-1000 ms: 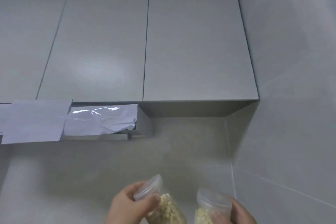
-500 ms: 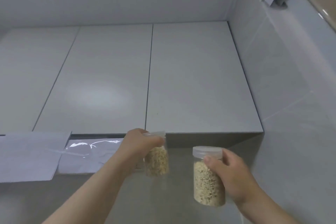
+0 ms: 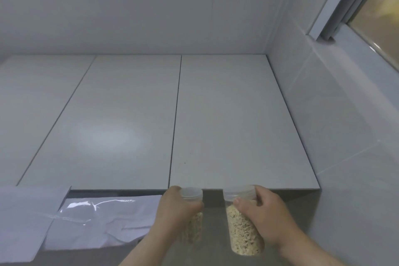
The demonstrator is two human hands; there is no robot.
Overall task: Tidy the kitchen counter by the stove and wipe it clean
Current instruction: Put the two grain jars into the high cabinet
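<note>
A: What is different from a moment ago?
B: The right jar (image 3: 243,233) has come up. It was lower than the left jar (image 3: 194,229) before. Now the two are level, side by side, near each other but not touching.
A: Did the view change too?
B: Yes, it looks higher now. More of the ceiling (image 3: 151,6) shows, and more of the window (image 3: 375,13) at the top right.
A: Who holds the jars?
B: The left hand (image 3: 174,211) has its grip wrapped round the top of the left jar. The right hand (image 3: 266,220) has its grip round the right jar, with the thumb across the front. Both jars are upright in the air, with little pale bits inside.
A: Where are they?
B: Their lids (image 3: 238,192) reach the bottom edge of the right door (image 3: 233,125). That door is shut.
A: What else is around?
B: Crinkly white paper (image 3: 97,222), shiny in places, sits left of the left hand. A grey tiled wall (image 3: 345,136) is on the right.
A: Is anything in the way?
B: The left hand hides a lot of its jar. The shut door is right above the lids.
</note>
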